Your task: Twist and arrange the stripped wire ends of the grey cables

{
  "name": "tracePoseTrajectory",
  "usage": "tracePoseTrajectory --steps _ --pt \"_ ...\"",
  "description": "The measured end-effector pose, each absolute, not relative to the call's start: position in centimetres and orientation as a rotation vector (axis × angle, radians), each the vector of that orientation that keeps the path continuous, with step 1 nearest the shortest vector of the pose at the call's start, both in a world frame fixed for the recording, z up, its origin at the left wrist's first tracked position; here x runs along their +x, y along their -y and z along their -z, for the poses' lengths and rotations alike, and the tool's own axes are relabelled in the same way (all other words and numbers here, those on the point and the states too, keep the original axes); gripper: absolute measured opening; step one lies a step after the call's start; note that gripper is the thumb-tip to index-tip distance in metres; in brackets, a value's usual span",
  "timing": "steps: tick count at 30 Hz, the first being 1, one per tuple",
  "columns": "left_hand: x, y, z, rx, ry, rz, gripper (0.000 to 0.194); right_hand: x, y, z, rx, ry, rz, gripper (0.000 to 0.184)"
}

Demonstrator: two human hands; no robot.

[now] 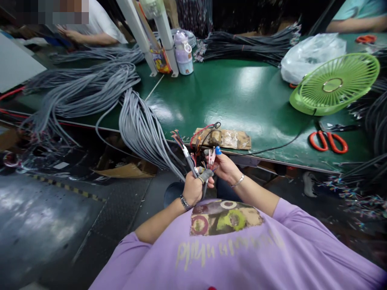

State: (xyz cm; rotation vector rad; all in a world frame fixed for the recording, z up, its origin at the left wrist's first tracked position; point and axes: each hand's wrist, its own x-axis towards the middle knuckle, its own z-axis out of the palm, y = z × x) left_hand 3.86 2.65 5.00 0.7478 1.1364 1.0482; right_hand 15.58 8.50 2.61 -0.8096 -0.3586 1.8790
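Observation:
My left hand [194, 188] is closed around several grey cables [189, 161] at the table's front edge. Thin coloured wires [177, 137] fan out of their stripped ends. A grey covering wraps the left thumb. Close beside it, my right hand [226, 167] pinches a small pale pink-white piece [212, 156] near the wire ends; its kind is too small to tell. On the right thumb sits a blue finger cot [218, 150]. Just beyond both hands, a worn block [223, 138] with brown tape and red and black leads lies at the edge.
A large bundle of grey cables [142, 125] hangs over the edge at left. On the green table [242, 96] stand a purple bottle [183, 52] and a green fan [332, 84]. Red-handled scissors [328, 141] lie at right, black cables [242, 46] behind. Two other people sit across.

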Motion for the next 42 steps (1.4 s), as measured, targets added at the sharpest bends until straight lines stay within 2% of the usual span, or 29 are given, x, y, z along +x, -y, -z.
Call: tracePoseTrajectory --steps 14,33,36,40,42 --pt "3.7 -2.3 -4.6 0.801 -1.133 -1.034 0.027 15.4 -8.3 -2.8 -0.809 0.312 -1.835 0.035" --pt "3.2 -1.4 -4.7 0.849 -1.143 -1.069 0.029 15.9 -7.5 -3.2 -0.793 0.382 -1.954 0.050" --pt "3.0 -1.2 -5.0 0.841 -1.166 -1.069 0.030 16.2 -7.5 -3.8 -0.814 0.431 -1.961 0.046" --pt "3.2 -1.4 -5.2 0.815 -1.153 -1.116 0.029 16.1 -7.6 -3.8 -0.839 0.508 -1.898 0.032" --pt "3.3 -1.5 -5.2 0.810 -1.142 -1.140 0.029 16.0 -7.5 -3.3 -0.844 0.546 -1.849 0.035"
